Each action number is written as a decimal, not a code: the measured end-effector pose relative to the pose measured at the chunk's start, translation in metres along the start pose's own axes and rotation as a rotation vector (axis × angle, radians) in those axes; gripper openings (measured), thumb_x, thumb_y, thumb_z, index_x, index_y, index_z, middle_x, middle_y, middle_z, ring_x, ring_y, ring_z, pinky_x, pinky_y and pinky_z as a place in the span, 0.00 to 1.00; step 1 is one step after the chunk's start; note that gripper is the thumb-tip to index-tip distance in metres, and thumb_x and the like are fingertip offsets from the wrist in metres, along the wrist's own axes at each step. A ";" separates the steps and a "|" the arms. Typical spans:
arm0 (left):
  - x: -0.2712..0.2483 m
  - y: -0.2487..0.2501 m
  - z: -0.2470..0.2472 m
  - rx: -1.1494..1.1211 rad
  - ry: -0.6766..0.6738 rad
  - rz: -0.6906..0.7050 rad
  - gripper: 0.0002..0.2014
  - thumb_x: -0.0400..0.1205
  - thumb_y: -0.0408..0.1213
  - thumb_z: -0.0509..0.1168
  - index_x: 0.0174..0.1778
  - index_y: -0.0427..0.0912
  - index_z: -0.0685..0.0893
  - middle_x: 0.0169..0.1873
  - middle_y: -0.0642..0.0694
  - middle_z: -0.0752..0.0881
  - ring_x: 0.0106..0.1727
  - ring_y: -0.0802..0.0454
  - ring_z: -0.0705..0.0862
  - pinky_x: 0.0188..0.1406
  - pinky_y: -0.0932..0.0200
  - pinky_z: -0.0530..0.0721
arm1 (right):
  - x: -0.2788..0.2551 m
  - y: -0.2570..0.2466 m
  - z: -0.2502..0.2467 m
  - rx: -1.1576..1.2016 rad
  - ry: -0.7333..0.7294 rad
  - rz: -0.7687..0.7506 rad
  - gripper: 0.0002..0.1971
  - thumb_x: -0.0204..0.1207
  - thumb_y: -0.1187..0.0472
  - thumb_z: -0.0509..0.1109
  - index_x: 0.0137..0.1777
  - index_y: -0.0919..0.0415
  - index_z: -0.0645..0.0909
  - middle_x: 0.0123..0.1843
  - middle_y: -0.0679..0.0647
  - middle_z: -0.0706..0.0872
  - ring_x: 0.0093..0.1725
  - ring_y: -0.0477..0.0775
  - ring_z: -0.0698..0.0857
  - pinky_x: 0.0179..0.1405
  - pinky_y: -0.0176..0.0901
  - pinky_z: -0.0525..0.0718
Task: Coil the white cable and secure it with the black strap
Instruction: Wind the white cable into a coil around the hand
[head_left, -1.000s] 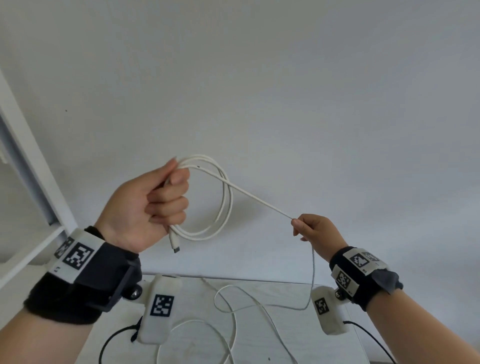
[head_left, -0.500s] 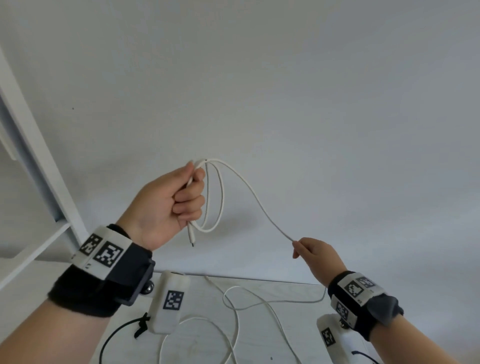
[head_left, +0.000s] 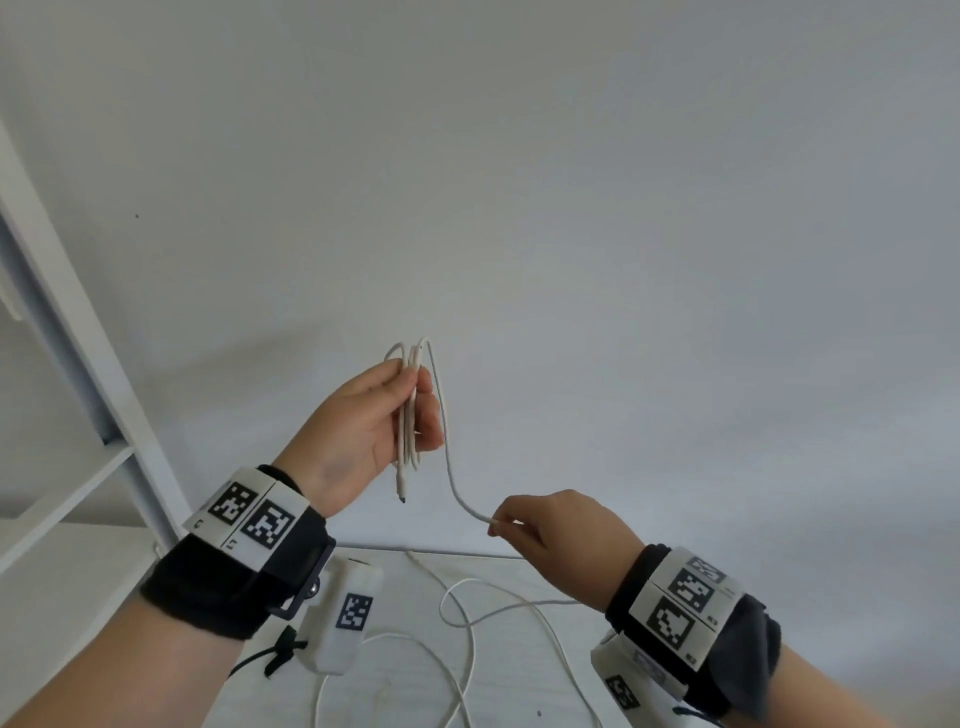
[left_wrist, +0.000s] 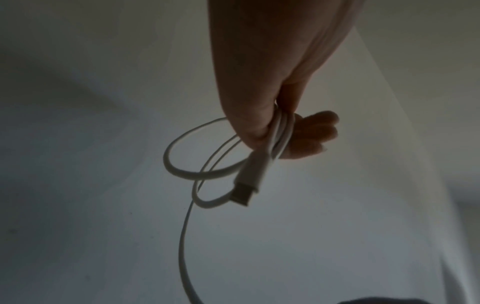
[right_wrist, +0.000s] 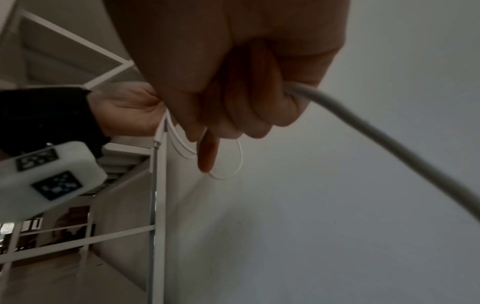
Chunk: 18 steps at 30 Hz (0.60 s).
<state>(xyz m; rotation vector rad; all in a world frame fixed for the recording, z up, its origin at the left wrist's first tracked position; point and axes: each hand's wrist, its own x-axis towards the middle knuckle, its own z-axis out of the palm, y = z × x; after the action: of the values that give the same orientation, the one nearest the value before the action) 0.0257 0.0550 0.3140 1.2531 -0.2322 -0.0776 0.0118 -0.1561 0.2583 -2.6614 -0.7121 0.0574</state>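
A person's two hands work in the air in front of a plain pale wall, above a white tabletop (head_left: 519, 691). The left hand (head_left: 363, 431), raised and turned palm inward, has its fingers and thumb curled round a small bundle of loops of thin white charging cable (head_left: 410, 410); the cable's plug end (head_left: 401, 488) hangs free just below that fist (in the left wrist view the connector pokes out beside the fingertips). Holding the loops pinched together like this probably keeps the finished turns from springing apart while more cable is fed in.

The right hand (head_left: 545, 525) sits lower and to the right, near the left but apart from it, pinching the same cable between thumb and fingers. A short slack stretch curves up from this pinch to the top of the bundle. Judging by that, the right hand is placed to guide the next loop upward.

The rest of the cable trails down from the right hand and lies in loose curves on the tabletop, so coiling looks only partly done. A black strap cannot be clearly picked out.
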 end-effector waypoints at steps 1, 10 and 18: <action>-0.001 -0.001 0.001 -0.001 0.005 -0.009 0.11 0.85 0.35 0.53 0.42 0.36 0.77 0.27 0.44 0.84 0.30 0.47 0.85 0.35 0.56 0.87 | -0.001 -0.003 -0.001 -0.021 -0.013 -0.023 0.13 0.81 0.48 0.57 0.53 0.49 0.81 0.28 0.45 0.79 0.34 0.50 0.78 0.35 0.44 0.77; -0.001 -0.013 0.015 0.235 -0.028 -0.100 0.11 0.86 0.38 0.53 0.43 0.37 0.77 0.48 0.38 0.91 0.49 0.37 0.90 0.55 0.45 0.85 | 0.001 -0.020 -0.011 -0.121 -0.072 -0.176 0.13 0.81 0.48 0.55 0.53 0.47 0.81 0.46 0.52 0.89 0.47 0.57 0.83 0.44 0.48 0.80; -0.004 -0.019 0.018 0.418 -0.096 -0.160 0.11 0.86 0.39 0.54 0.44 0.38 0.77 0.48 0.44 0.92 0.46 0.42 0.91 0.45 0.56 0.88 | 0.000 -0.021 -0.033 -0.127 -0.033 -0.206 0.13 0.81 0.47 0.57 0.53 0.45 0.82 0.50 0.47 0.89 0.49 0.53 0.84 0.49 0.51 0.82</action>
<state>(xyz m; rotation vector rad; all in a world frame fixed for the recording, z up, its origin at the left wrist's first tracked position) 0.0188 0.0333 0.3008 1.6852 -0.2373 -0.2369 0.0068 -0.1511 0.2966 -2.6945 -1.0287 0.0005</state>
